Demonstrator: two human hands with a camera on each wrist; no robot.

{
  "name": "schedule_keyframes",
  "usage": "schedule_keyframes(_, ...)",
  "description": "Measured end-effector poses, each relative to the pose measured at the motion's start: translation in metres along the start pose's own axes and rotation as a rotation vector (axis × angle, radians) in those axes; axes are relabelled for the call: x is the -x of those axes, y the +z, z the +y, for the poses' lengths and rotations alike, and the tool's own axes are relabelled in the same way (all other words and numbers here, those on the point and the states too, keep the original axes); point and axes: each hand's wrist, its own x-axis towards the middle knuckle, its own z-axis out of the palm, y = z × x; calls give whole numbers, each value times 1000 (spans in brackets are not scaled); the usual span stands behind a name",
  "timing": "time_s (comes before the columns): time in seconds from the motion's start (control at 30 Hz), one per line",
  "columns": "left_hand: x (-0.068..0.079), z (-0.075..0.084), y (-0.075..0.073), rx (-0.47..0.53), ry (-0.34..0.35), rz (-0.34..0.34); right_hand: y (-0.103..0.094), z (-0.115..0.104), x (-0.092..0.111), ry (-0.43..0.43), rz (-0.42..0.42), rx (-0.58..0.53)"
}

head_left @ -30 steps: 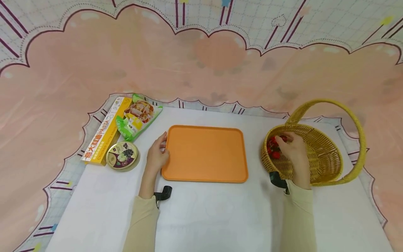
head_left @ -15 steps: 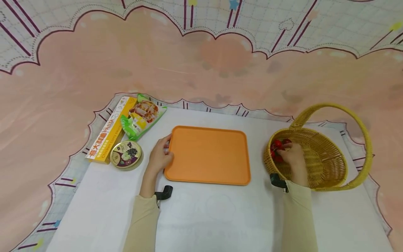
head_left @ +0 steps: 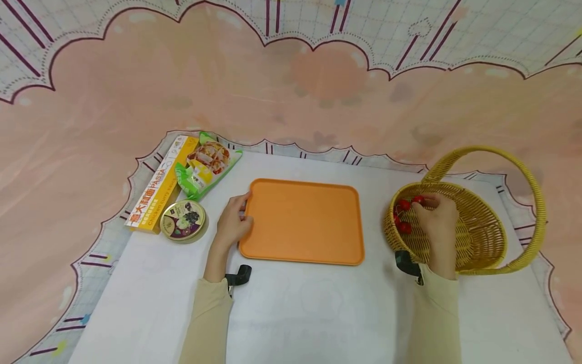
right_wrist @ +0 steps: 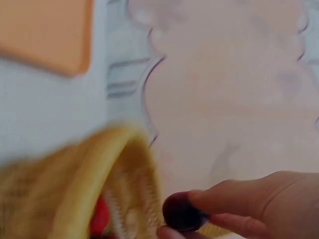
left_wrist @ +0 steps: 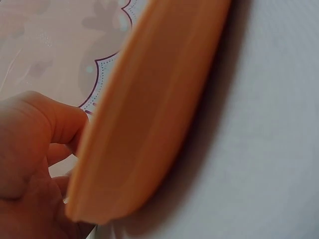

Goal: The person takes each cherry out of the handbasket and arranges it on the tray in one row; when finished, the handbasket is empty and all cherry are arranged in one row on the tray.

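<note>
My left hand [head_left: 233, 222] holds the left edge of an orange tray [head_left: 302, 222], which lies on the white table. In the left wrist view, its fingers [left_wrist: 60, 117] bend behind the tray's rim. Over the left part of a wicker basket [head_left: 473, 222] is my right hand [head_left: 437, 217]. Between thumb and fingers it pinches a dark red, round cherry [right_wrist: 182, 211], best seen in the right wrist view. Several bright red cherries [head_left: 404, 227] lie together inside the basket, against its left wall.
Left of the tray lie a yellow and white pasta box [head_left: 161, 184], a green snack bag [head_left: 209, 164] leaning onto it, and a round candy tin [head_left: 183, 220]. The basket's tall handle [head_left: 536, 202] arches over its right side. A patterned cloth [head_left: 273, 101] hangs behind the table.
My right hand dipped among the cherries, then came up and slightly right with one pinched in its fingers. The left hand has stayed at the tray's edge. The head view shifted slightly.
</note>
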Motion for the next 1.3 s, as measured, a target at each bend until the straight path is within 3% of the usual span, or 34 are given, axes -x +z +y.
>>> schedule_keyframes(0.17, 0, -1, -2, -1, -2, 16, 23, -36, 9, -138, 4, -189)
schedule_keyframes(0.37, 3, -4, 6, -12, -24, -6, 95, -65, 23, -258, -202, -380)
schedule_keyframes(0.53, 7, -5, 10, -9, -33, -1, 161, -89, 40, -305, -359, -396)
schedule_keyframes(0.73, 3, -5, 5, -19, -24, 17, 216, -115, 54, -394, -366, -316)
schedule_keyframes(0.97, 1, -7, 3, -29, -10, 26, 246, -129, 59, -444, -288, -187)
schedule_keyframes(1.3, 0, -8, 4, -58, -7, 38, 257, -142, 68, -426, -285, -97)
